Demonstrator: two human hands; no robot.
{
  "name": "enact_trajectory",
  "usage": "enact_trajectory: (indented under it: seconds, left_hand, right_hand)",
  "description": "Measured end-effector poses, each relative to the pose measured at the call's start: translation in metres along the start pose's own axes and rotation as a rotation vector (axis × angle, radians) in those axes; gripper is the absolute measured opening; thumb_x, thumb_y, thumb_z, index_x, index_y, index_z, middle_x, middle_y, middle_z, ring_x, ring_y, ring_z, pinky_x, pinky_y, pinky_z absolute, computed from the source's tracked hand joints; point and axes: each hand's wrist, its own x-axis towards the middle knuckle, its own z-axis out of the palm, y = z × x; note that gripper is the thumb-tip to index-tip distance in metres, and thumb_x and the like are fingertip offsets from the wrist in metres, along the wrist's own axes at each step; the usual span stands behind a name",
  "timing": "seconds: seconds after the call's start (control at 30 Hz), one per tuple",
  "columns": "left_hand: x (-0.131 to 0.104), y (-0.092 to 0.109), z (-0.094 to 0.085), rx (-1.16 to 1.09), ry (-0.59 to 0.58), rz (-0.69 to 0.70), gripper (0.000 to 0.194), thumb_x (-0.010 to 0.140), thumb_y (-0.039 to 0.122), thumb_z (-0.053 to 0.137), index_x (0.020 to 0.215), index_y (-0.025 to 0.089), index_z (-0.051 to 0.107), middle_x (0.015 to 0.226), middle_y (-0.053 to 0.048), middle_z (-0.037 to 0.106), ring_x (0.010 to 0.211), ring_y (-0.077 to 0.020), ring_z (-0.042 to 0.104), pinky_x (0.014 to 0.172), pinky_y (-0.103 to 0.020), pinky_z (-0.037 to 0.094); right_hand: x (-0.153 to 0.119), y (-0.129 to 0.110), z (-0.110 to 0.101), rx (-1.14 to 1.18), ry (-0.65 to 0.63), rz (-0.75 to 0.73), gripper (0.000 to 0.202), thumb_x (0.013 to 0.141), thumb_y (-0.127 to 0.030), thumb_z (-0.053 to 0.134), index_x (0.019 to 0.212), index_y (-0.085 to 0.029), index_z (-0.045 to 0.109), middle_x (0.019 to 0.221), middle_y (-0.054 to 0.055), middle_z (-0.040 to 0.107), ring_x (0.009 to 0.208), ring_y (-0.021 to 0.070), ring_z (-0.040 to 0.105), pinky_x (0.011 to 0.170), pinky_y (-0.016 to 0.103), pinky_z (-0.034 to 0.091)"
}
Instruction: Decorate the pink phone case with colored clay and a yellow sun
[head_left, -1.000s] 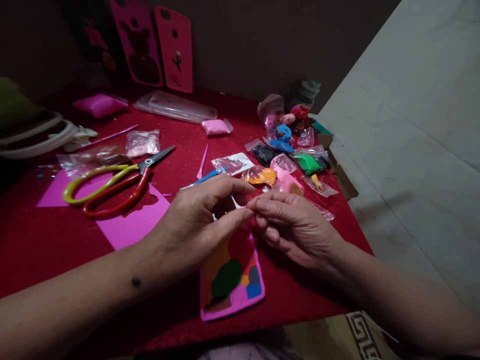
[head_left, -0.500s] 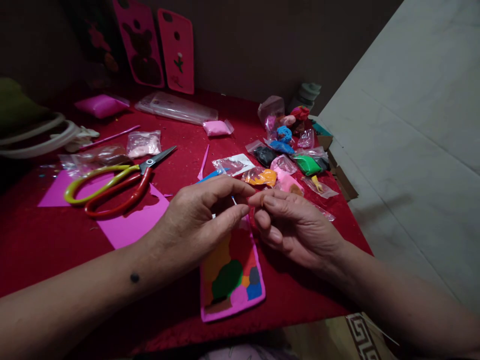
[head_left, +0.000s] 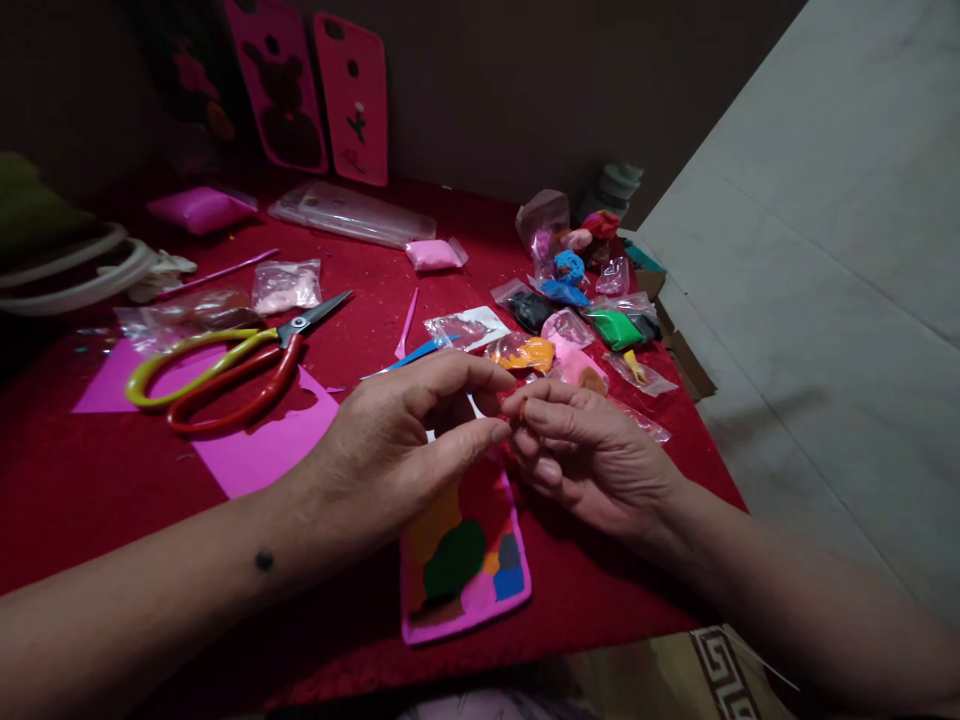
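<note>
My right hand (head_left: pixel 592 440) pinches a tiny orange-brown bit of clay (head_left: pixel 523 409) between thumb and fingertips. Facing it, my left hand (head_left: pixel 420 420) is curved with thumb and forefinger apart, their tips close to the right fingertips. Nothing shows between the left fingers. Below both hands lies a phone case (head_left: pixel 459 560) with a raised pink rim and patches of coloured clay in green, orange, red, blue, grey and brown. Its upper part is hidden by my left hand. A blue tool (head_left: pixel 420 354) lies just beyond that hand.
Scissors (head_left: pixel 247 365) with yellow and red handles lie on pink sheet (head_left: pixel 262 455) at left. Bagged clay, including orange (head_left: pixel 525 354), green (head_left: pixel 616 329) and black (head_left: pixel 529 312), clusters at right. Decorated cases (head_left: pixel 351 100) lean at the back. The red tablecloth (head_left: pixel 637 590) ends at right.
The thumb and forefinger of my left hand have shifted very slightly to the right. My right hand keeps its pinch, with its fingers a little adjusted. The phone case has stayed in place.
</note>
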Motion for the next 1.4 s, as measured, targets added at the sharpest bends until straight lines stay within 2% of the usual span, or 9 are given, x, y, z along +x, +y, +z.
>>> enact_trajectory:
  seconds: [0.27,0.47,0.63,0.87,1.03,1.17,1.3,1.4]
  left_hand:
    - [-0.0006,-0.0014,-0.0006,0.012,0.021,0.021,0.024,0.082,0.023,0.062,0.104,0.015,0.067,0.089,-0.007,0.075,0.077,-0.0209,0.07,0.068,-0.033,0.058]
    - [-0.0013,-0.0021,-0.0011,0.047,0.018,0.065,0.023,0.083,0.022,0.064,0.105,0.018,0.07,0.097,-0.006,0.075,0.08,-0.0186,0.069,0.07,-0.03,0.056]
    - [-0.0016,0.0007,-0.0014,0.069,0.009,0.069,0.018,0.086,0.023,0.062,0.101,0.017,0.071,0.095,-0.006,0.074,0.083,-0.0184,0.069,0.07,-0.028,0.055]
    - [-0.0016,0.001,-0.0031,0.115,0.026,0.142,0.016,0.089,0.023,0.061,0.099,0.017,0.072,0.092,-0.002,0.072,0.081,-0.0141,0.068,0.07,-0.022,0.052]
    - [0.0008,0.001,-0.0023,0.075,0.047,0.134,0.016,0.088,0.022,0.062,0.101,0.017,0.071,0.091,-0.001,0.073,0.08,-0.012,0.067,0.072,-0.02,0.051]
    - [0.0001,0.0033,-0.0036,0.134,0.019,0.162,0.013,0.087,0.017,0.062,0.092,0.016,0.073,0.085,-0.001,0.07,0.077,-0.0111,0.065,0.07,-0.019,0.049]
    - [0.0005,0.005,-0.0039,0.117,0.035,0.114,0.01,0.084,0.014,0.063,0.084,0.016,0.073,0.079,0.001,0.069,0.072,-0.0093,0.063,0.064,-0.017,0.048]
    - [0.0019,0.0037,-0.0031,0.021,0.023,0.05,0.009,0.084,0.013,0.064,0.082,0.017,0.072,0.074,0.003,0.07,0.068,-0.0074,0.062,0.059,-0.014,0.047]
  right_hand:
    - [0.0005,0.0002,-0.0007,-0.014,-0.015,0.013,0.018,0.071,-0.023,0.081,0.075,-0.016,0.065,0.055,-0.004,0.061,0.038,0.0033,0.049,0.035,0.011,0.03]
    - [0.0012,0.001,-0.0017,-0.009,-0.016,0.033,0.016,0.073,-0.024,0.08,0.078,-0.014,0.069,0.057,-0.003,0.062,0.039,0.0024,0.051,0.036,0.01,0.033]
    - [-0.0005,0.0003,-0.0013,-0.009,-0.015,0.042,0.015,0.074,-0.025,0.078,0.078,-0.013,0.071,0.059,-0.002,0.063,0.04,0.0022,0.051,0.037,0.01,0.034]
    - [-0.001,-0.0004,0.0007,-0.027,0.017,0.034,0.017,0.073,-0.026,0.077,0.072,-0.012,0.067,0.058,-0.001,0.063,0.039,0.0032,0.05,0.034,0.011,0.03]
    - [-0.0008,-0.0001,0.001,-0.041,0.016,0.066,0.018,0.072,-0.026,0.078,0.071,-0.012,0.065,0.057,-0.001,0.064,0.038,0.0033,0.05,0.033,0.011,0.027]
    - [-0.0003,0.0,0.0008,-0.061,0.001,0.086,0.019,0.072,-0.024,0.079,0.071,-0.012,0.064,0.056,-0.001,0.064,0.037,0.003,0.049,0.032,0.012,0.024]
    - [0.0001,0.0002,0.0008,-0.078,0.003,0.097,0.019,0.073,-0.024,0.078,0.07,-0.011,0.064,0.056,-0.001,0.063,0.038,0.0023,0.048,0.032,0.012,0.022]
    - [-0.0004,0.0,0.0006,-0.089,-0.005,0.075,0.018,0.075,-0.025,0.076,0.071,-0.011,0.064,0.058,-0.001,0.063,0.038,0.0028,0.048,0.032,0.012,0.023]
